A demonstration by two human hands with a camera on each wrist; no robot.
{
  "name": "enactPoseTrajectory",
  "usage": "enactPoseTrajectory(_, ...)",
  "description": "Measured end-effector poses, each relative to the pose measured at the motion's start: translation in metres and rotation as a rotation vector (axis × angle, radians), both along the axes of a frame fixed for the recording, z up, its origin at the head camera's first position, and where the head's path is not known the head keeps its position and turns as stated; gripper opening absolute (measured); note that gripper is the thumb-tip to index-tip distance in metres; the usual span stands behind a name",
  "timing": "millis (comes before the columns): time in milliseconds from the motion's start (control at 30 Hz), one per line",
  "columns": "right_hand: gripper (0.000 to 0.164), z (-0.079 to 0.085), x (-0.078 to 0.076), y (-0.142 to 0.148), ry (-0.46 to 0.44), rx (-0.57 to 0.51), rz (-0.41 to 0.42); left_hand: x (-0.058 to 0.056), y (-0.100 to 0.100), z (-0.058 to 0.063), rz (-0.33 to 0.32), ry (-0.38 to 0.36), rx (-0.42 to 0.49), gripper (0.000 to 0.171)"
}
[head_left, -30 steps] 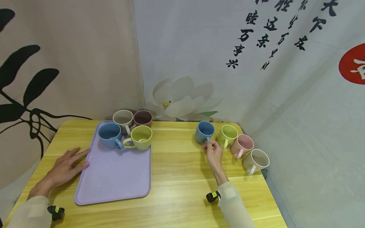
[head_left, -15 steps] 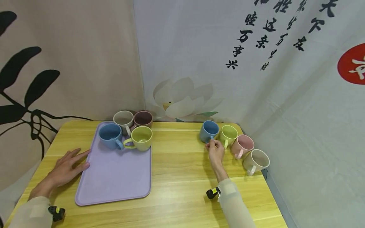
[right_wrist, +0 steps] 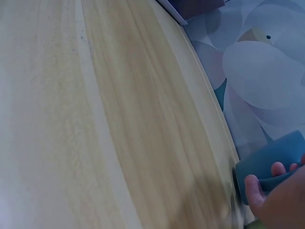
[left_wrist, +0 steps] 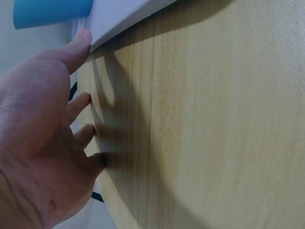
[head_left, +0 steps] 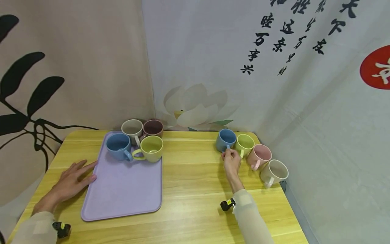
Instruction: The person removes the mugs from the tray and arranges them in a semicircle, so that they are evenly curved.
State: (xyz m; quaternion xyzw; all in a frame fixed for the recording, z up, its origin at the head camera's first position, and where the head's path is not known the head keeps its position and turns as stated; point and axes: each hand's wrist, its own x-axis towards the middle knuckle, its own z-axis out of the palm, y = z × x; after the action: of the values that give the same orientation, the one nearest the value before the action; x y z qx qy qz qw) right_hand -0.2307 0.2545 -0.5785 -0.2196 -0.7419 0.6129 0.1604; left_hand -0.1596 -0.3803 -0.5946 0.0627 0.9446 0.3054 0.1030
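My right hand (head_left: 232, 162) pinches the handle of a blue mug (head_left: 225, 139) near the table's far edge; in the right wrist view the thumb and fingers close on that handle. Just right of this mug stand a green mug (head_left: 244, 144), a pink mug (head_left: 259, 156) and a cream mug (head_left: 274, 172) in a slanting row. On the other side, my left hand (head_left: 70, 180) lies with fingers spread, its thumb and forefinger touching the left edge of a purple tray (head_left: 122, 189). In the left wrist view the thumb (left_wrist: 82, 43) meets the tray's rim.
At the tray's far end, another blue mug (head_left: 118, 147), a yellow-green mug (head_left: 150, 149), a white mug (head_left: 132, 130) and a dark mauve mug (head_left: 153, 128) cluster together. Bare wooden table (head_left: 189, 189) lies between tray and right-hand row. A printed curtain (head_left: 195, 67) hangs behind.
The right hand has slid the blue mug rightward, close to the green mug. The left hand stays at the tray's edge, and the tray keeps its place.
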Motion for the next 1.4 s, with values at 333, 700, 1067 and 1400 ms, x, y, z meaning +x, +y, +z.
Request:
enactPoseTrajectory(333,0.037,-0.0006,-0.0026,-0.0003,0.002,-0.021,-0.004,0.0013,-0.0006,-0.0007,-0.023,0.017,0.011,0.074)
enactPoseTrajectory(700,0.032,-0.0043,-0.0067,-0.0032,0.028,-0.016,-0.039,0.0011,0.0008,0.0017,-0.012,-0.006,0.005,0.075)
enactPoseTrajectory(1067,0.027,-0.0052,-0.0055,-0.0038,0.052,-0.060,-0.031,0.0001,-0.0001,-0.0026,-0.009,0.000,0.004,0.076)
enactPoseTrajectory(1400,0.030,-0.0062,0.0006,-0.0025,0.051,-0.075,0.021,-0.0005,0.0006,-0.0018,-0.003,-0.003,-0.002,0.077)
